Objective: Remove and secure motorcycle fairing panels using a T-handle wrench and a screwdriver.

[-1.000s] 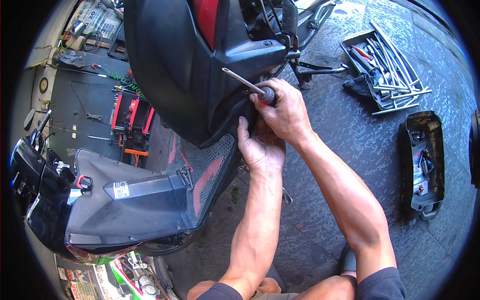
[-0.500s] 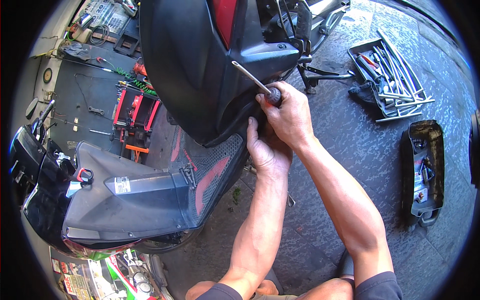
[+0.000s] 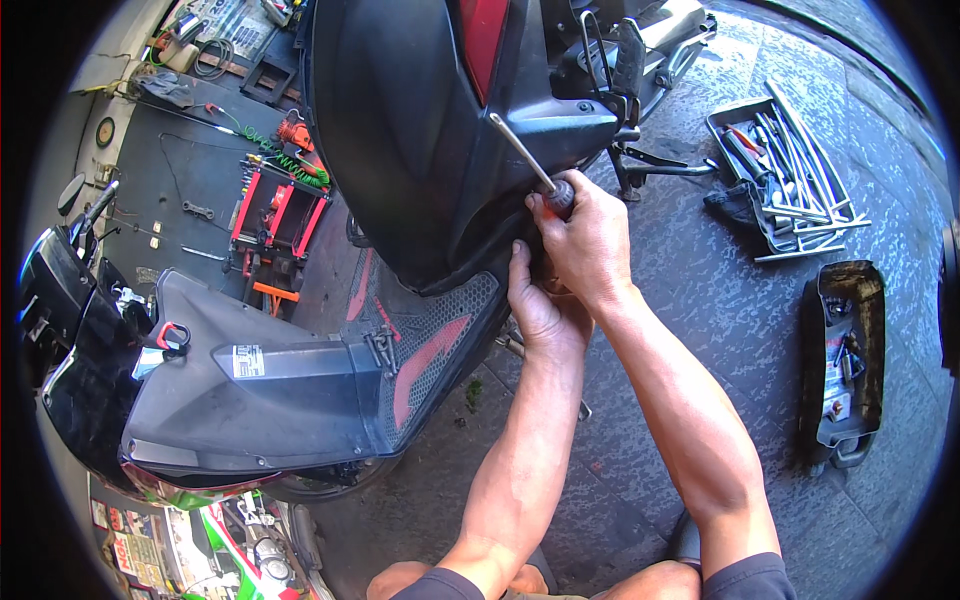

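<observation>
My right hand (image 3: 583, 240) is closed on a screwdriver (image 3: 560, 197), its thin metal shank pointing up and to the left across the black body panel (image 3: 390, 150) of a scooter. My left hand (image 3: 545, 310) is just below, at the lower edge of that panel, thumb raised; its fingers are hidden behind my right hand and the bodywork. The scooter's grey floorboard (image 3: 462, 296) with red grip strips lies to the left of my hands.
A tray of chrome tools and bars (image 3: 790, 185) lies on the floor (image 3: 690, 310) at right, above a long black plastic container (image 3: 845, 360) of small parts. A red tool rack (image 3: 280, 210) stands left. Another vehicle with green and white bodywork (image 3: 225, 545) is at lower left.
The view has shifted, so the scooter and trays appear further right. My hands stay together at the panel edge, the screwdriver still in my right hand.
</observation>
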Demonstrator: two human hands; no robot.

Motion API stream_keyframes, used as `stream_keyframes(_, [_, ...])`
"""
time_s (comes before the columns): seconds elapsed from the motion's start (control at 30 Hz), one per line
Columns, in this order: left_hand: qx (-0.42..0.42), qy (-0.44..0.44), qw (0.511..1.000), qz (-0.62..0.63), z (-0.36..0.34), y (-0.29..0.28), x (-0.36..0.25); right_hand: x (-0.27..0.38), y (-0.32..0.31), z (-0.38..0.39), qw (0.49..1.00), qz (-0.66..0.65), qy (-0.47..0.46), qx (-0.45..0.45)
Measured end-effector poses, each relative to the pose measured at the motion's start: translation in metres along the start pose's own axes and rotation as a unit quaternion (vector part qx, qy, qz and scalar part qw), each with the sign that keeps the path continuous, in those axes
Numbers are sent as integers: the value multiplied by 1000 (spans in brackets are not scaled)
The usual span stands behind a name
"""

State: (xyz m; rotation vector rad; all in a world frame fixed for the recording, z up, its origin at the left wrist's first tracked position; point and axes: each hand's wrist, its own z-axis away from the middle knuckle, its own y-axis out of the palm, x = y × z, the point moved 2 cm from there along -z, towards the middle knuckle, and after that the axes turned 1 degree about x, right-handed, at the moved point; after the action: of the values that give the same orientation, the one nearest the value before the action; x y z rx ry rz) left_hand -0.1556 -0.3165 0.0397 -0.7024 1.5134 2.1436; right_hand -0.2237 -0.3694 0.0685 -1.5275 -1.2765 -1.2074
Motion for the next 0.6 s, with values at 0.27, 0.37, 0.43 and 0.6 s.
stream_keyframes(0.27, [30,-5,1000,7,5,8,0,2,2,3,997,62,-37,-34])
stream_keyframes(0.37, [117,-1,993,35,1,0,-3,9,6,6,991,103,-66,-53])
stream_keyframes(0.43, [99,2,995,33,2,0,-5,13,7,6,992,106,-59,-46])
stream_keyframes(0.6, [89,7,996,26,1,2,-2,13,4,8,986,155,-59,-23])
